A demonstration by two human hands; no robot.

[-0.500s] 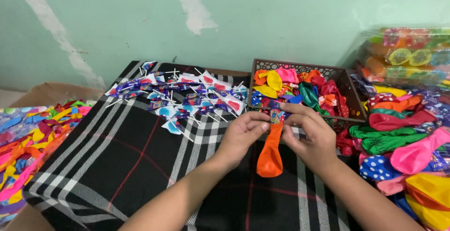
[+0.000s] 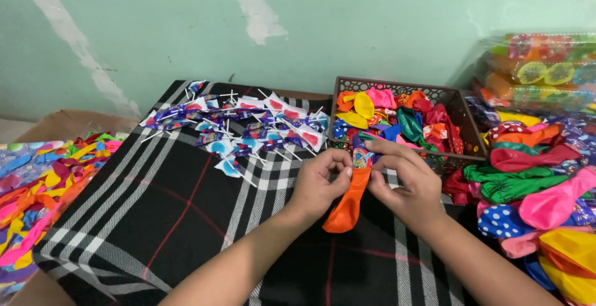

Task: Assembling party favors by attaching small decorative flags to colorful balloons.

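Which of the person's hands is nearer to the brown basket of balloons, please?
Right. The right hand sits just in front of the brown basket, nearly touching its front wall; the left hand is further off, beside its corner.

It looks like a plain room at home used for small packing work: a worn, pale green painted wall (image 2: 347, 27) with peeling patches, a black plaid cloth (image 2: 155, 219) spread as a work surface, and loose heaps of uninflated coloured rubber balloons (image 2: 534, 188) and wrapped lollipops (image 2: 248, 129).
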